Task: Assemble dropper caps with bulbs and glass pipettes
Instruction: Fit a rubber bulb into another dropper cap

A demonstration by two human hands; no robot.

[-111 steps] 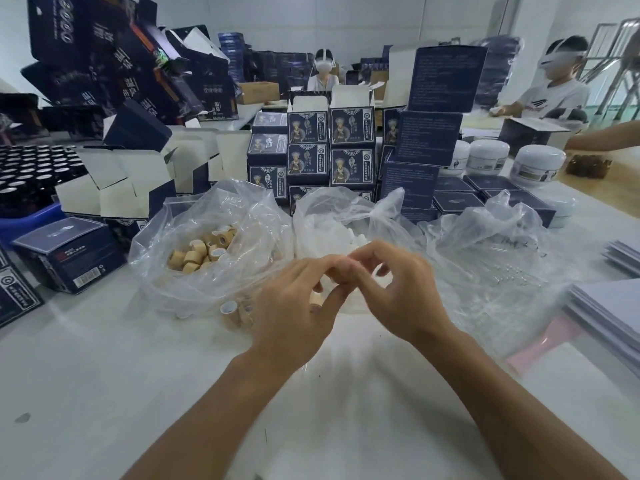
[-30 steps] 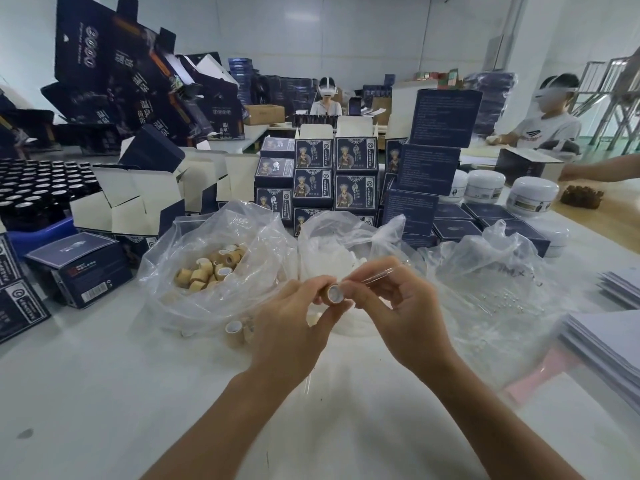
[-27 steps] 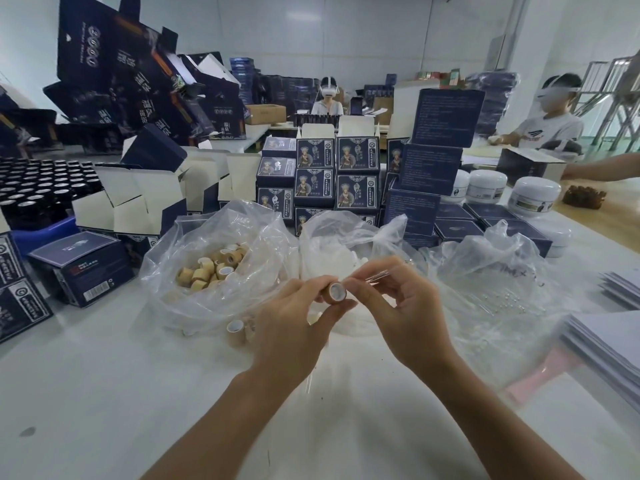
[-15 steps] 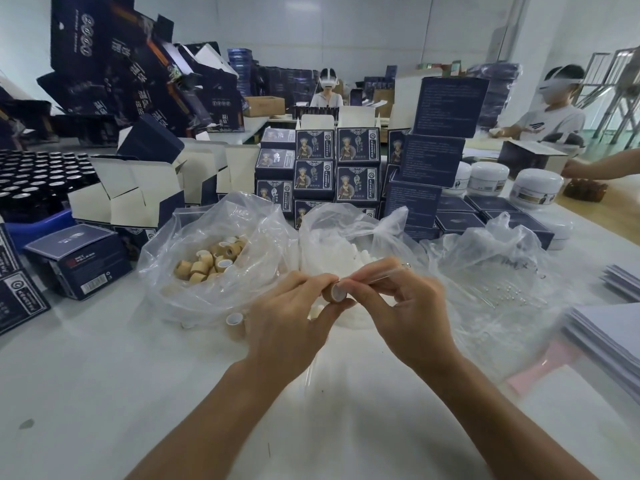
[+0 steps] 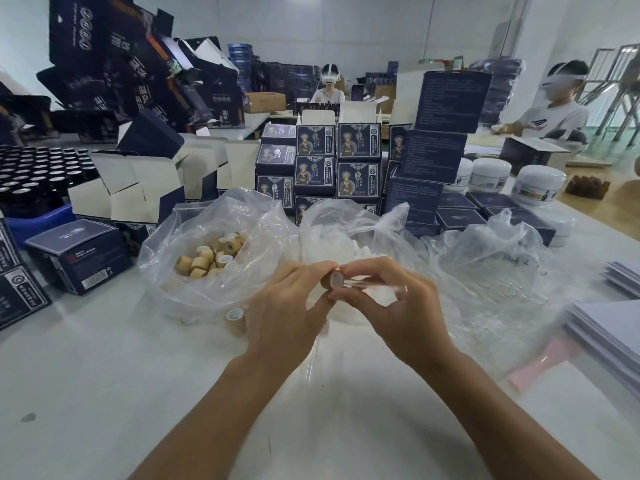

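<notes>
Centrally, above the white tabletop (image 5: pixel 104 375), a tan cylindrical dropper cap (image 5: pixel 331 281) is pinched by the left hand (image 5: pixel 287 313), while a thin clear glass pipette (image 5: pixel 374 285), touching the cap's open end, is gripped by the right hand (image 5: pixel 398 313).

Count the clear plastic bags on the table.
3. Left bag holds tan caps, middle bag holds white bulbs, right bag holds glass pipettes. More could be hidden behind the boxes.

Head view, forward-down, close over table (image 5: pixel 104 375)
</notes>
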